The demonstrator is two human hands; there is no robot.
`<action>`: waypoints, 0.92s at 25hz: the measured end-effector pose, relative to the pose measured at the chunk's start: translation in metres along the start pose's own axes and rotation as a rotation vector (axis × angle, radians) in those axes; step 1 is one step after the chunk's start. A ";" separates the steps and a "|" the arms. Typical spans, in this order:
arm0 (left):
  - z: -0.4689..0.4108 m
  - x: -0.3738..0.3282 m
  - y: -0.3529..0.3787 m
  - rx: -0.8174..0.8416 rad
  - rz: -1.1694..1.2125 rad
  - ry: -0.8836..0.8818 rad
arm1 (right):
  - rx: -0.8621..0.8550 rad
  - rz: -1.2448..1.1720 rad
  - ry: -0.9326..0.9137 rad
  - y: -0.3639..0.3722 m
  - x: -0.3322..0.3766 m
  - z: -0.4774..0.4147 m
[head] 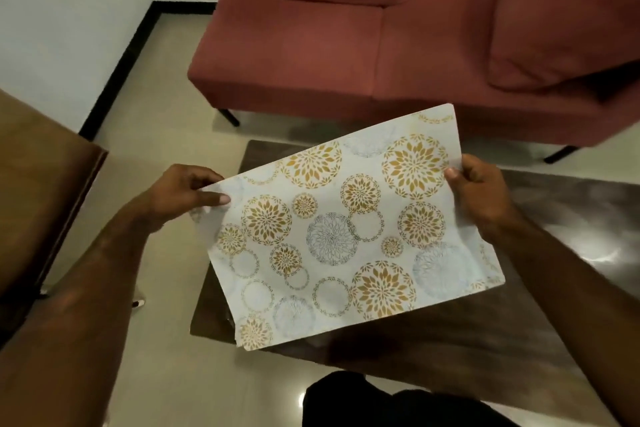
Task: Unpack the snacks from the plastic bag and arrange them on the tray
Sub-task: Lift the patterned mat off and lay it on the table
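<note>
I hold a flat white mat (pixel 349 229) printed with gold and grey flower circles, tilted in the air above a dark glossy low table (pixel 561 253). My left hand (pixel 183 192) pinches its left edge with thumb on top. My right hand (pixel 481 194) grips its upper right edge. No plastic bag, snacks or tray show in the head view; the mat hides much of the table's left part.
A red sofa (pixel 346 45) with cushions stands just beyond the table on thin black legs. A brown wooden piece of furniture (pixel 41 191) sits at the left. The floor is pale glossy tile (pixel 166 340), with a black skirting along the white wall.
</note>
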State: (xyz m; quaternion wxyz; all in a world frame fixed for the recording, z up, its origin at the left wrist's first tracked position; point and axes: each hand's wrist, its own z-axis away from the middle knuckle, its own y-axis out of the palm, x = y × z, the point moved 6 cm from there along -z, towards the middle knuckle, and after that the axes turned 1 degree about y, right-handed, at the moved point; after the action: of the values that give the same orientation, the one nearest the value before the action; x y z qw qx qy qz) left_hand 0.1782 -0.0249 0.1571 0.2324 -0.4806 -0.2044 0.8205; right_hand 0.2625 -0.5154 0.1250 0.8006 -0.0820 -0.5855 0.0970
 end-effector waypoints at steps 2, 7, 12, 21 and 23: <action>-0.008 -0.011 0.029 -0.064 0.168 -0.022 | -0.051 -0.022 0.043 -0.038 -0.021 0.001; -0.028 -0.043 0.129 -0.206 0.550 -0.152 | -0.177 -0.053 0.159 -0.129 -0.078 0.001; -0.059 -0.067 0.265 -0.075 0.438 -0.235 | -0.298 -0.013 0.262 -0.223 -0.150 -0.010; -0.156 -0.072 0.424 -0.141 0.287 -0.186 | -0.354 0.085 0.368 -0.293 -0.300 -0.080; -0.171 -0.068 0.438 -0.168 0.223 -0.171 | -0.377 0.089 0.367 -0.296 -0.321 -0.091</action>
State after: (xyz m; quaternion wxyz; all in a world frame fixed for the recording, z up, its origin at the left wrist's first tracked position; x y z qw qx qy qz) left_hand 0.2781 -0.3994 -0.1183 0.0808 -0.4466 -0.2369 0.8590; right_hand 0.2719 -0.8838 -0.1261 0.8588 -0.2717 -0.4343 0.0050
